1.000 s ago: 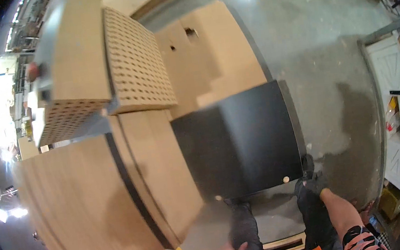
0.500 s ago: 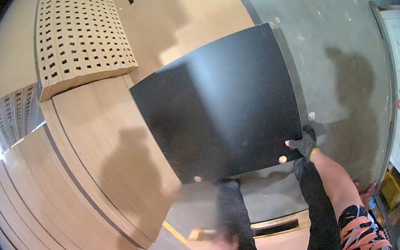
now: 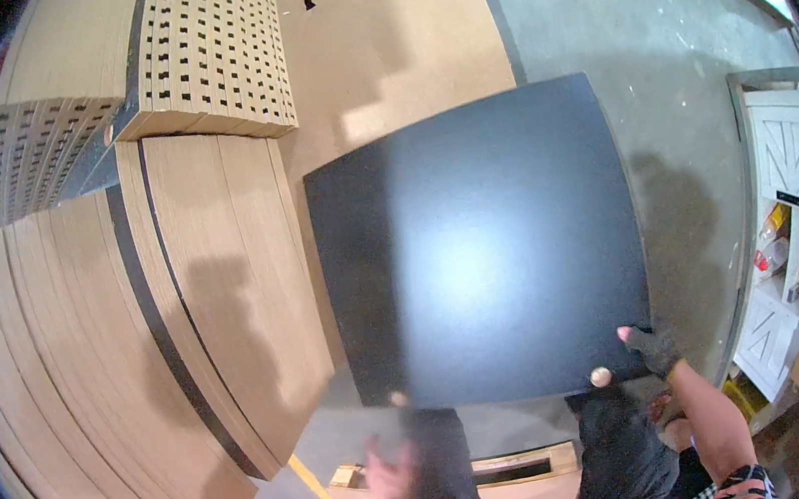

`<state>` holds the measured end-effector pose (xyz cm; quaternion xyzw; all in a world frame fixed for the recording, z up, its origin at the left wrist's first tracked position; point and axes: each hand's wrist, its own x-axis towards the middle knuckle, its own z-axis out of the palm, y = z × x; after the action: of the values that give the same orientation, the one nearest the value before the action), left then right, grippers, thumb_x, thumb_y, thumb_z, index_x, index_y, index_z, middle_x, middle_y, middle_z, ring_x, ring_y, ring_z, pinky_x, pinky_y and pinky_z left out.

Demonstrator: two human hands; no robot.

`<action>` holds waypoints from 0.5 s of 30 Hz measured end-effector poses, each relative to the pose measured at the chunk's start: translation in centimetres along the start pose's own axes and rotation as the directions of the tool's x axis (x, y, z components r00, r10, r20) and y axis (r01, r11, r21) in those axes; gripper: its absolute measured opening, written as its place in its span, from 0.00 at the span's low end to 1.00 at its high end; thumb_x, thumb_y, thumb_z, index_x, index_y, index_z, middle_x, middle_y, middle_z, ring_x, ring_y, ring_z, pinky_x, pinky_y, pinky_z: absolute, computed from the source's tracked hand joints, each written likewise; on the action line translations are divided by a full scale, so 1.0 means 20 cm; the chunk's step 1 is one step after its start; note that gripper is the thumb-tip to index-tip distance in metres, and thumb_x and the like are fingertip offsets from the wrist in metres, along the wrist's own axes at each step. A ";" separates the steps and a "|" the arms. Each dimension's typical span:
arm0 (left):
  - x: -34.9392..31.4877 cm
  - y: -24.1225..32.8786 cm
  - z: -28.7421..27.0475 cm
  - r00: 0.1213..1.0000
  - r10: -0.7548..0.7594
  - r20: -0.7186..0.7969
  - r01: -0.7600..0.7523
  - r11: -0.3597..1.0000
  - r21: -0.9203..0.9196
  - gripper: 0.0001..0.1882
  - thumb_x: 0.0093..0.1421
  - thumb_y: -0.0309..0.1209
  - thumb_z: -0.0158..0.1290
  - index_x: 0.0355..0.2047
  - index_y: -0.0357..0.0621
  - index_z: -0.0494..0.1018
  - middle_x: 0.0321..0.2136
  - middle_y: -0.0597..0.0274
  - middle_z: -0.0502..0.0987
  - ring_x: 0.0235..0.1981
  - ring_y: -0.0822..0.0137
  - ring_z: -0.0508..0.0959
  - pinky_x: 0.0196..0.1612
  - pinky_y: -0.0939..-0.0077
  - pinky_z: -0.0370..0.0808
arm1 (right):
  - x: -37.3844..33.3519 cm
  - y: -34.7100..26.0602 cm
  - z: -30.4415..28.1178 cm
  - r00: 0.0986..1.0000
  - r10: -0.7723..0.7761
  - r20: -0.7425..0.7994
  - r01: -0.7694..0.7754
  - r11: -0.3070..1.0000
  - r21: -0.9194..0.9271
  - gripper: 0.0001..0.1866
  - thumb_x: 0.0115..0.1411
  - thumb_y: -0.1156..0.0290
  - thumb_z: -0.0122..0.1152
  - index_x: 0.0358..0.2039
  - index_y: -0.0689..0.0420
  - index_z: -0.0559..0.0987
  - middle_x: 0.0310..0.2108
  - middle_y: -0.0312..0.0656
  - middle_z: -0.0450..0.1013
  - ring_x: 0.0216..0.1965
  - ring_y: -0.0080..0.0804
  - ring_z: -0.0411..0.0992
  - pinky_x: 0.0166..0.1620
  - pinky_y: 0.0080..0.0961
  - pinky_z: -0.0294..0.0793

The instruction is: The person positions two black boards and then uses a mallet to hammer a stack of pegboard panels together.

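A large black panel with a glossy, light-catching face lies in front of me. Two round light-coloured spots mark its near edge, one by each corner; the right one is clearer. My right hand, in a dark glove with bare fingertips, grips the near right corner, thumb on top and the other fingers hidden beneath. Below the near left corner is my left hand, bare, blurred and off the panel, its fingers apart with nothing in them. My dark-trousered legs stand against the near edge.
Stacked wood-coloured boards fill the left side. Behind them rises a stack with rows of square holes. A large brown board lies beyond the panel. White cabinet pieces stand at right. A wooden pallet is near my legs.
The view has shifted, so the panel appears farther right and lower. My left hand has risen toward the near left corner, fingers spread. My right hand keeps its grip on the near right corner.
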<state>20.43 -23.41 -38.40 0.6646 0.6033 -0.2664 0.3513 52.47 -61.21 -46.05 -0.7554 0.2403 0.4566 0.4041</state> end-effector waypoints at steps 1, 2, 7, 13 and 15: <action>0.09 0.04 -0.05 0.987 0.152 -0.061 -0.147 0.987 0.070 0.48 0.54 0.56 0.57 0.62 0.30 0.56 0.58 0.33 0.64 0.61 0.46 0.64 0.64 0.61 0.60 | -0.07 -0.03 -0.07 1.000 -0.006 -0.009 0.006 1.000 -0.017 0.27 0.48 0.62 0.73 0.46 0.63 0.77 0.39 0.39 0.76 0.37 0.31 0.72 0.42 0.30 0.74; 0.22 0.03 -0.08 0.983 0.169 -0.075 -0.160 0.982 0.104 0.52 0.53 0.58 0.57 0.63 0.30 0.53 0.60 0.34 0.61 0.63 0.46 0.62 0.65 0.59 0.58 | -0.13 -0.05 -0.13 0.999 0.037 0.013 -0.038 0.996 0.082 0.25 0.49 0.63 0.73 0.45 0.62 0.77 0.40 0.40 0.75 0.40 0.32 0.72 0.45 0.31 0.74; 0.72 0.23 -0.22 0.973 0.126 0.195 -0.095 0.982 -0.161 0.54 0.48 0.60 0.61 0.62 0.30 0.58 0.58 0.39 0.66 0.61 0.50 0.66 0.62 0.61 0.61 | -0.37 -0.18 -0.22 0.984 0.121 0.130 -0.159 0.927 0.339 0.20 0.50 0.66 0.71 0.43 0.59 0.79 0.41 0.40 0.75 0.42 0.32 0.72 0.44 0.34 0.74; 0.63 0.68 -0.38 0.905 -0.126 0.405 0.224 0.953 -0.204 0.41 0.49 0.56 0.64 0.49 0.30 0.73 0.45 0.48 0.78 0.46 0.58 0.77 0.52 0.65 0.71 | -0.53 -0.11 -0.28 0.980 0.181 0.088 -0.199 0.933 0.300 0.21 0.53 0.58 0.68 0.40 0.62 0.79 0.40 0.42 0.76 0.43 0.33 0.72 0.44 0.32 0.75; 0.56 0.83 -0.48 0.881 -0.222 0.418 0.303 0.943 -0.138 0.40 0.50 0.55 0.64 0.49 0.29 0.73 0.45 0.47 0.78 0.47 0.58 0.77 0.53 0.65 0.71 | -0.49 -0.25 -0.24 0.983 0.117 0.144 -0.153 0.952 0.264 0.22 0.55 0.54 0.68 0.40 0.59 0.77 0.37 0.34 0.74 0.38 0.26 0.70 0.44 0.25 0.71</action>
<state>37.55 -9.38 -38.77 0.4696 0.6279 -0.3792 0.4914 53.91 -62.35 -34.18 -0.6434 0.3261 0.4926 0.4869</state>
